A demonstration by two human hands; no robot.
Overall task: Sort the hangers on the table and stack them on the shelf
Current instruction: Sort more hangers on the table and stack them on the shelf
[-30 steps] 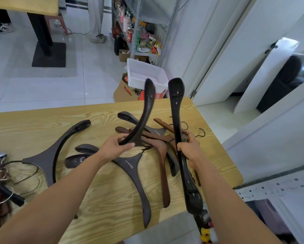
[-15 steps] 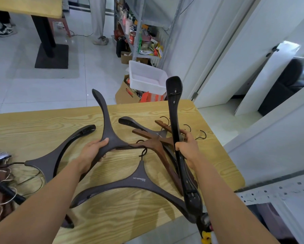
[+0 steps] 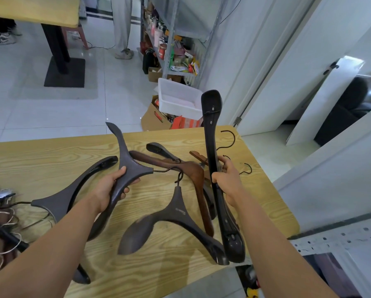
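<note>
Sorting is underway: the left hand [image 3: 111,188] is wrapped around the neck of a matte grey hanger [image 3: 124,168], its wire hook snagged with the hook of a second grey one [image 3: 176,218] lying just to its right on the table [image 3: 51,153]. The right hand [image 3: 227,181] is closed on a glossy black hanger [image 3: 214,147] held upright, brown wooden ones [image 3: 191,175] piled between the hands. Next, I'd say, shake that hook free.

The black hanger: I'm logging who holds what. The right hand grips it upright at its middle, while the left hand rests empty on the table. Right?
Not quite. The head view shows the right hand gripping the black hanger upright, but the left hand isn't empty: it holds a grey hanger above the table.
</note>
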